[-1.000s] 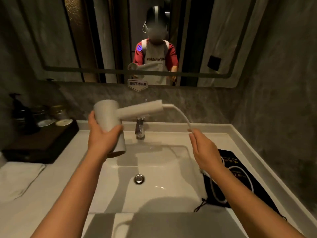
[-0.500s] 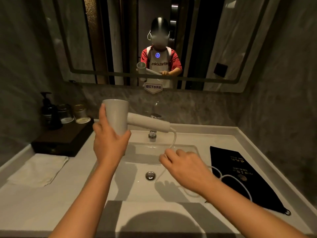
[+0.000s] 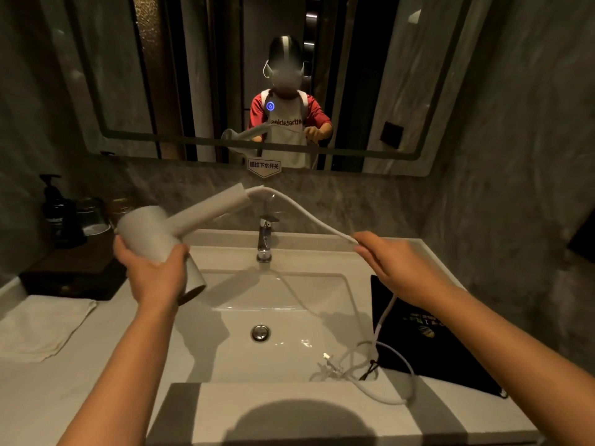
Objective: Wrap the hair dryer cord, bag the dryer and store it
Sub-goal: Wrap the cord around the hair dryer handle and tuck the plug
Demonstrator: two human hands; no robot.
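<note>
Head view first shows the vanity counter [image 3: 106,355], and at its centre the white basin [image 3: 283,320], over which both hands work. Beyond the right-hand grip, flat on the counter, lies the black drawstring bag [image 3: 428,342], not yet opened.

Above the basin, the left hand [image 3: 154,275] is wrapped tight around the barrel of the white hair dryer [image 3: 167,233], fingers closed over it. The dryer's handle now angles up and away from that grip toward the mirror, where half a second ago it lay nearly level over the tap [image 3: 265,239].

On the other side, the right hand [image 3: 402,268] pinches the white cord [image 3: 309,214] between thumb and fingertips. It has risen and swung outward since the earlier pictures, when it sat low over the basin. As a result the cord runs in a drawn arc from the handle end down to the pinch, with most of its slack taken up on that stretch.

Below the pinch, the remaining cord drops past the bag's edge and ends in loose loops at the basin's near right corner, where the plug [image 3: 328,365] appears to lie among them, though it is too small to be sure.

I judge that wrapping is only starting: no turns sit around the handle yet, and the taut stretch looks ready for a first loop.
</note>
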